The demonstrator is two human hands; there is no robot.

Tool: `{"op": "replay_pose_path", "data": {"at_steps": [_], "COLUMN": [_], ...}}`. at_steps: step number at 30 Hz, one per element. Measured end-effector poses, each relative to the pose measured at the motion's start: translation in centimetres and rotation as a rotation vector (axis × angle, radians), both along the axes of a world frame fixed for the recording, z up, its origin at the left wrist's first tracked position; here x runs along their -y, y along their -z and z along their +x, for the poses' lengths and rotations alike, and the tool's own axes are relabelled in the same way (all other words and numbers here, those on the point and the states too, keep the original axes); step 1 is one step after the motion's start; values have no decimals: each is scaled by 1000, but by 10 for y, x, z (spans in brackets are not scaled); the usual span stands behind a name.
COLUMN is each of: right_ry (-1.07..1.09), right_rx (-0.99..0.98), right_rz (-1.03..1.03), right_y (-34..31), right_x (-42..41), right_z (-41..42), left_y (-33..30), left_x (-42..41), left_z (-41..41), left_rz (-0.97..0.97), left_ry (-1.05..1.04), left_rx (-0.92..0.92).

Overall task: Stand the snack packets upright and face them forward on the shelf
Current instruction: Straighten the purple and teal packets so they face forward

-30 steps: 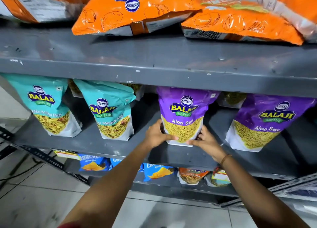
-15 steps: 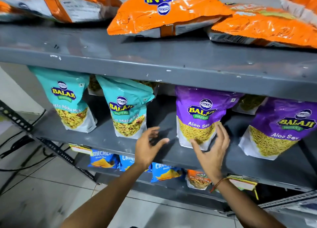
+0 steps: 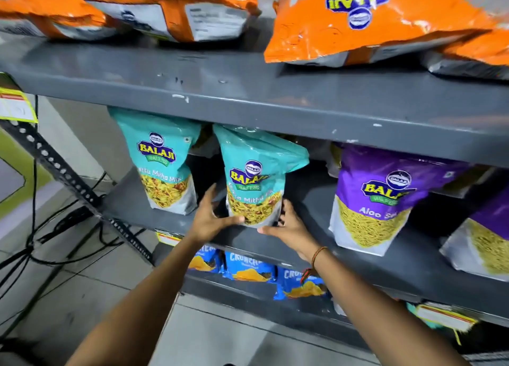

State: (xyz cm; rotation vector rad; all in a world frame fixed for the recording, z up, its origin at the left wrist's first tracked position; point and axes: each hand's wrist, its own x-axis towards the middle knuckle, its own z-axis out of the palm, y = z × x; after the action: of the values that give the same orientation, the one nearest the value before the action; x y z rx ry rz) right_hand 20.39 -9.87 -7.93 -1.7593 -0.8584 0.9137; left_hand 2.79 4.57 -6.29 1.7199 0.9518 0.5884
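On the grey middle shelf (image 3: 275, 241) stands a teal Balaji packet (image 3: 254, 178), label forward, its top crumpled and leaning right. My left hand (image 3: 212, 218) grips its lower left edge and my right hand (image 3: 289, 225) its lower right edge. A second teal packet (image 3: 162, 162) stands upright to its left. Right of my hands a purple Aloo Sev packet (image 3: 385, 200) stands upright, and another purple packet (image 3: 484, 244) is cut off by the frame edge.
Several orange packets (image 3: 371, 21) lie flat on the top shelf (image 3: 248, 101). Blue Crunchex packets (image 3: 249, 266) sit on the lower shelf. A slotted metal brace (image 3: 68, 178) and black cables (image 3: 55, 228) are at the left over a tiled floor.
Both hands let go of the purple Aloo Sev packet, moved left and took hold of the second teal packet at its base. The view shifted left as well.
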Motion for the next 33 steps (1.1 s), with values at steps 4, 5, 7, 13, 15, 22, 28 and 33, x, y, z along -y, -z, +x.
{"op": "replay_pose_path", "data": {"at_steps": [4,5,7,13,15,22,28,33], "right_ry": [92,116,125,71,80,225,598,89], "right_rx": [-21,-28,-42,-118,-130,11,637,768], "right_rz": [-3,3,10,4,18,65,306,388], "right_y": [13,11,8,0,-2,-12,-24,-44], "right_x": [-12,-15,-17,-9,-6,-2,9,-33], "right_z": [-6,-7,-7,-2,-1,-22,-97,-142], "left_y": [2,1,3,9,7,1,-9,-21], "left_x": [-19,-20,-21,-18,-16,-15,-17,-51], "left_z": [2,4,4,3,8,-1,-66,-113], "left_rz": [-55,-52,-43,-22,-18,-13,225,416], "left_ry": [209,232,236,221,233,288,75,-303], "left_rx": [-60,-58,-55,-99,-97,-85,-42,12]}}
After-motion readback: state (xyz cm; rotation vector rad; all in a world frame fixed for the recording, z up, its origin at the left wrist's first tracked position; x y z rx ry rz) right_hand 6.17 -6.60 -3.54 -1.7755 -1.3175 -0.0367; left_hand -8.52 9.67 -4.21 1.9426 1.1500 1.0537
